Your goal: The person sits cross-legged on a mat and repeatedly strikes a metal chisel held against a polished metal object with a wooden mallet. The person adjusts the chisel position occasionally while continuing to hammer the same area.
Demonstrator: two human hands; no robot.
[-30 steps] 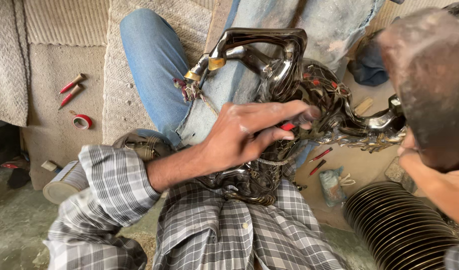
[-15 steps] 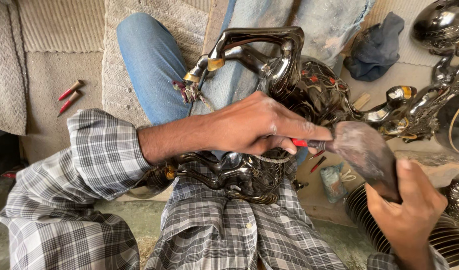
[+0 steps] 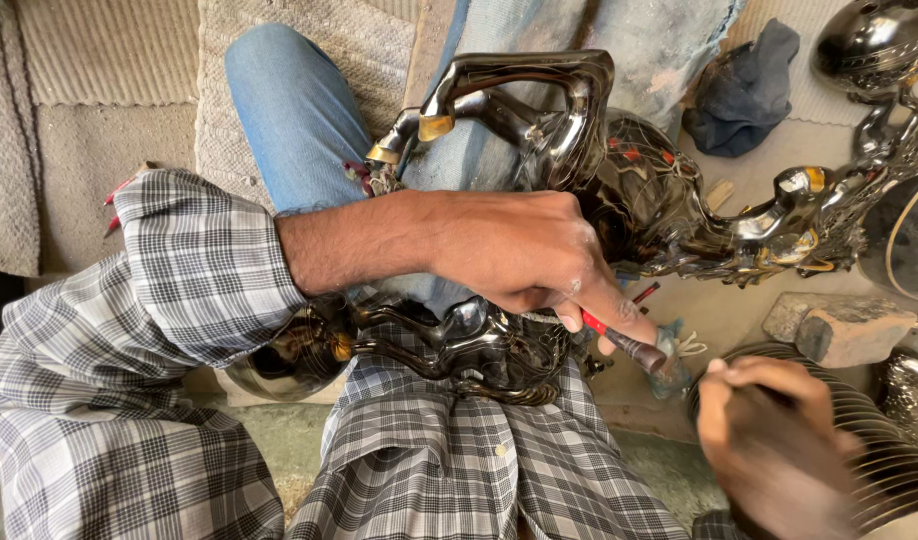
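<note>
Left hand (image 3: 519,260), fingers (image 3: 619,310) clamped on a red-handled tool (image 3: 624,340), long axis pointing down-right, dark tip past the fingertips, over shiny metal ornament (image 3: 479,350). Right hand (image 3: 769,440) blurred; grip can't tell.

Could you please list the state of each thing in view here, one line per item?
left hand: closed on the red-handled tool, resting on the metal figure.
red-handled tool: gripped, tip pointing down to the right.
right hand: blurred, low at right; grip cannot be told.
dark metal figure: lying across the lap, glossy.
blue cloth: crumpled on the floor.
stacked metal discs: piled, on edge.
</note>
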